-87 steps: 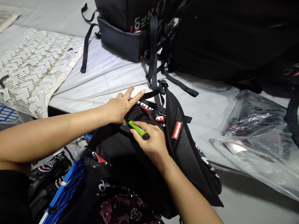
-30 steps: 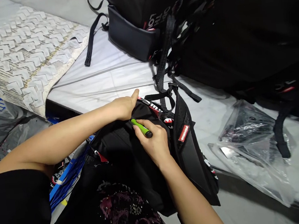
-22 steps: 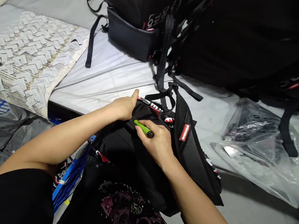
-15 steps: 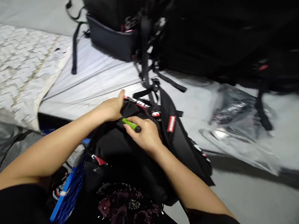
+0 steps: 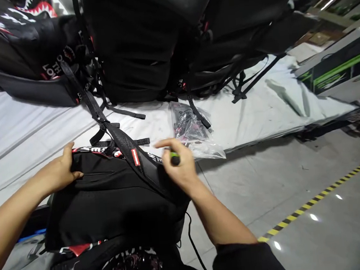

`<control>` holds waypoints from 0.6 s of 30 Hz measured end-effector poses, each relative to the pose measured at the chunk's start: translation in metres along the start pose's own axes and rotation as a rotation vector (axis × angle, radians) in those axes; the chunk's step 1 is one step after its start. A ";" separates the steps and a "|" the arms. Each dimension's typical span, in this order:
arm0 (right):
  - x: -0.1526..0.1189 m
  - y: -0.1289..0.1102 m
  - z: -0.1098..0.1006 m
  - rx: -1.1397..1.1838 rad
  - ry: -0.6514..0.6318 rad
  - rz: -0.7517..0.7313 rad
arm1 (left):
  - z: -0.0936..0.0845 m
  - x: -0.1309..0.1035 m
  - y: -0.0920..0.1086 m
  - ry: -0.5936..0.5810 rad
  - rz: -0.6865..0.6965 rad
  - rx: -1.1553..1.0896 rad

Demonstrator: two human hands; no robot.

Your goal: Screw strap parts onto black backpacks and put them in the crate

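A black backpack lies in front of me, partly on the table edge. My left hand is closed around its upper left corner, thumb below the edge and fingers over the lettered trim. My right hand is at the bag's right side, closed around a slim green tool with a black end; most of the tool is hidden in the fist, and the index finger points left. A shoulder strap with a red label runs across the bag between my hands.
Several black backpacks stand along the back of the white-covered table. A clear plastic bag with dark contents lies near the table's front edge. Yellow-and-black tape marks the grey floor at right. A cord hangs beside the backpack.
My view has swung to the right. My right hand with the green tool has moved from the bag's upper middle to its right side, away from my left hand, which still grips the corner.
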State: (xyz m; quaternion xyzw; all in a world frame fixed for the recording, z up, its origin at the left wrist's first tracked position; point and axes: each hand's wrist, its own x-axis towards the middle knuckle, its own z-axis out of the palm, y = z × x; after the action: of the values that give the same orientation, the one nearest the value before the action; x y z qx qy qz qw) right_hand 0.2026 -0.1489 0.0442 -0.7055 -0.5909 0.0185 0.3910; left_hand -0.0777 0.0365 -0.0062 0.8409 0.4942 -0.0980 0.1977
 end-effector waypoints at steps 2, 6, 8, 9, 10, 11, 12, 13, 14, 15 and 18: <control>-0.010 0.048 -0.023 -0.430 -0.060 0.221 | 0.002 0.002 -0.001 -0.002 -0.010 -0.019; -0.014 0.131 -0.032 -0.794 -0.256 0.418 | 0.003 0.007 -0.002 -0.058 -0.028 -0.025; -0.007 0.154 -0.026 -0.814 -0.279 0.409 | 0.002 0.008 -0.003 -0.080 -0.039 -0.017; -0.002 0.161 -0.023 -0.829 -0.303 0.407 | 0.002 0.009 -0.003 -0.081 -0.041 -0.021; 0.003 0.166 -0.020 -0.842 -0.333 0.405 | 0.002 0.009 -0.004 -0.078 -0.041 -0.031; 0.006 0.169 -0.019 -0.853 -0.364 0.399 | 0.002 0.009 -0.004 -0.079 -0.044 -0.044; 0.008 0.170 -0.018 -0.863 -0.395 0.383 | 0.002 0.008 -0.004 -0.083 -0.047 -0.058; 0.009 0.170 -0.017 -0.872 -0.420 0.359 | 0.002 0.008 -0.004 -0.083 -0.049 -0.071; 0.008 0.169 -0.018 -0.881 -0.436 0.330 | 0.002 0.007 -0.003 -0.084 -0.054 -0.079; 0.006 0.168 -0.018 -0.891 -0.443 0.300 | 0.002 0.006 -0.002 -0.086 -0.059 -0.083; -0.003 0.163 -0.017 -0.918 -0.415 0.237 | 0.000 0.004 0.003 -0.081 -0.071 -0.088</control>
State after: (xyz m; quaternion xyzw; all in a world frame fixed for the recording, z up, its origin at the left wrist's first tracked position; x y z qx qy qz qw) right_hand 0.3437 -0.1600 -0.0387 -0.8478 -0.5194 -0.0591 -0.0892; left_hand -0.0728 0.0380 -0.0072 0.8087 0.5192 -0.1171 0.2505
